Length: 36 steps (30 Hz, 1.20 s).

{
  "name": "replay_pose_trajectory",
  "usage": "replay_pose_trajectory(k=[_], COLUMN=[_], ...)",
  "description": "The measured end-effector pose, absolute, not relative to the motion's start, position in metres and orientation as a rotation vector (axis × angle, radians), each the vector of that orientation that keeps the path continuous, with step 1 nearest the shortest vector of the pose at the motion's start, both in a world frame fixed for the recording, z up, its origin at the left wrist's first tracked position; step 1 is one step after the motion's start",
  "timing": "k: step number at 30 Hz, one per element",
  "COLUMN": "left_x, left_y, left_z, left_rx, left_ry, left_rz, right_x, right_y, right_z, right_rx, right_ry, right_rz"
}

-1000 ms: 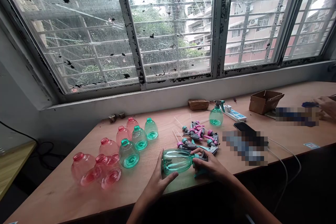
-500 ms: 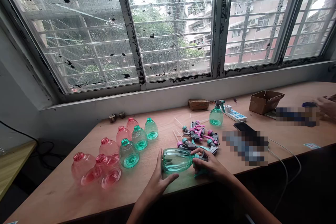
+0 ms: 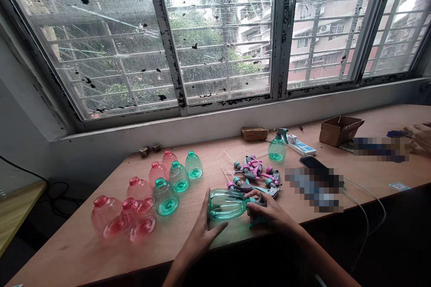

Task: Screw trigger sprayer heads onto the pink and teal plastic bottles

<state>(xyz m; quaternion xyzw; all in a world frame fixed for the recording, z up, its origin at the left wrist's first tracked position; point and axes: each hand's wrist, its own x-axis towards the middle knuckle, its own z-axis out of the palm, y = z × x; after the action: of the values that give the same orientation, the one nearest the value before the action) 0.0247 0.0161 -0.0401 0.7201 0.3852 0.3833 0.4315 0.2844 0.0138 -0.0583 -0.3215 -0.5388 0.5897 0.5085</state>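
A clear green spray bottle (image 3: 227,205) lies on its side in the air above the table's front edge, its neck to the right. My left hand (image 3: 204,232) cups its base, fingers along the end and thumb apart below. The fingers of my right hand (image 3: 271,211) are closed around the grey and green trigger head (image 3: 258,200) at the neck. How far the head is screwed on is hidden by my fingers. Behind my right hand is a pile of loose trigger heads (image 3: 251,171) in pink, green and grey, with thin tubes.
Several open red bottles (image 3: 107,215) and three open green bottles (image 3: 166,199) stand left. A green bottle with a trigger head (image 3: 277,149) stands at the back near a power strip (image 3: 305,147). Rightward are a phone (image 3: 319,168), a cardboard box (image 3: 340,132) and another person's hand (image 3: 422,136).
My hands and the bottle hold almost the same pose. At the far right, the other person's hand has shifted slightly.
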Motion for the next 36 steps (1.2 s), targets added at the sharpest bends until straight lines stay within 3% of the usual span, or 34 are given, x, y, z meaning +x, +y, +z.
replay_pose_trajectory(k=[36], left_x=[0.0243], left_y=[0.0166], left_z=[-0.0380], left_rx=[1.779], left_ry=[0.974], left_rz=[0.951], right_x=[0.2848], right_y=[0.0142], right_z=[-0.0574], right_rx=[-0.816], right_ry=[-1.302], right_rz=[1.405])
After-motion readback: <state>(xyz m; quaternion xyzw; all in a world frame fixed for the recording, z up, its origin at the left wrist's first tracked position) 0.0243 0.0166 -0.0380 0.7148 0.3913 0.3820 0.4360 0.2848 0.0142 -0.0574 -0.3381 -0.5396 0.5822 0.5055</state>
